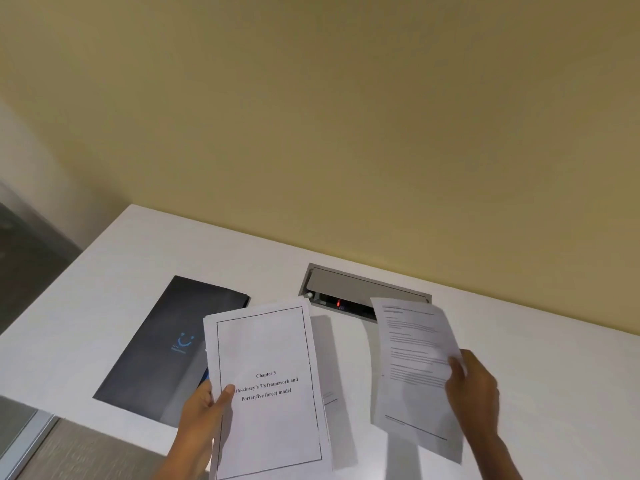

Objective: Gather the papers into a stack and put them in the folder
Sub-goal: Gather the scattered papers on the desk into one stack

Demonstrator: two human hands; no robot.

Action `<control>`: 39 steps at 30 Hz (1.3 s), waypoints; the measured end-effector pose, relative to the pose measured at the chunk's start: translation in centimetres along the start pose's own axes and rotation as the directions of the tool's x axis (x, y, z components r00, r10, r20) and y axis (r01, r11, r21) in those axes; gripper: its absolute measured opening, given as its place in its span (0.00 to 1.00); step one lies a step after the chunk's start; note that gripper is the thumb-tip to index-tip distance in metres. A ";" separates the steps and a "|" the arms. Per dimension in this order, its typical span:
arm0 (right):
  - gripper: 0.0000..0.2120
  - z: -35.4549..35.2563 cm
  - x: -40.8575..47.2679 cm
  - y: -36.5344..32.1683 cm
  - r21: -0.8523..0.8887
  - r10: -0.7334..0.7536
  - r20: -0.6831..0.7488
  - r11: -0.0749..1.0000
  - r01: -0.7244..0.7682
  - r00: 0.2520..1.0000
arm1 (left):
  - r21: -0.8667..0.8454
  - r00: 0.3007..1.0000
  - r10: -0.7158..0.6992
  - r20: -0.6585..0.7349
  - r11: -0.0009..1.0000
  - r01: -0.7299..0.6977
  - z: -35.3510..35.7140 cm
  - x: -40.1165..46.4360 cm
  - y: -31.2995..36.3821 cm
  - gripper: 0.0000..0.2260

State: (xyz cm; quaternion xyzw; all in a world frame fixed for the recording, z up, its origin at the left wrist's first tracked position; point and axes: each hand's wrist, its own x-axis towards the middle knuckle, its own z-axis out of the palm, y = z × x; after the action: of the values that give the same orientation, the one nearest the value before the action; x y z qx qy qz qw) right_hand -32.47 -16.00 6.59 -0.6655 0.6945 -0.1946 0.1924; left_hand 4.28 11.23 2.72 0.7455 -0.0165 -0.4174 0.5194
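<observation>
My left hand (204,407) grips a stack of white papers (268,344) by its left edge, held above the table; the top sheet has a black border and reads "Chapter 3". My right hand (474,389) holds a single printed sheet (412,348) by its right edge, lifted and curved, to the right of the stack. A dark closed folder (162,344) with a blue logo lies flat on the table to the left, its lower right corner hidden by the stack. Another sheet (330,398) seems to lie on the table under the stack, mostly hidden.
The white table (554,358) stands against a beige wall. A grey recessed cable box (349,289) with its lid open and a red light sits at the back, behind the papers. The table's left edge drops to a grey floor (24,258).
</observation>
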 end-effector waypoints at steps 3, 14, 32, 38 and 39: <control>0.03 -2.1 0.3 -0.4 0.095 -0.078 0.014 0.993 0.077 0.997 | -0.018 0.999 -0.013 0.036 1.000 0.014 0.3 -0.3 0.6 0.10; 0.15 4.0 -7.4 -8.1 0.518 -0.208 0.556 0.844 -0.140 0.804 | 0.010 0.980 -0.073 0.183 0.997 0.072 1.6 -1.8 1.9 0.10; 0.17 10.1 -7.1 -12.9 0.277 -0.196 0.779 0.960 -0.045 0.596 | 0.224 1.000 -0.013 -0.004 0.974 0.013 -1.5 -1.6 -1.8 0.13; 0.42 14.0 -2.8 -17.6 0.079 -0.363 0.782 0.864 0.497 0.506 | 0.164 0.998 -0.039 -0.039 0.985 0.045 -4.2 -0.5 -4.6 0.17; 0.47 14.7 -2.2 -18.1 0.044 -0.375 0.789 0.824 0.564 0.487 | 0.126 0.998 -0.062 -0.031 0.990 0.065 -4.6 -0.3 -4.9 0.15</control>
State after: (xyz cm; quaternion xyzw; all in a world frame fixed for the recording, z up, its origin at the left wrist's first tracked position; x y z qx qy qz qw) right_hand -9.24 -14.73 3.63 -0.8639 0.3507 0.1412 0.3327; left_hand 5.02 17.15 -0.45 0.7827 -0.0125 -0.4217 0.4575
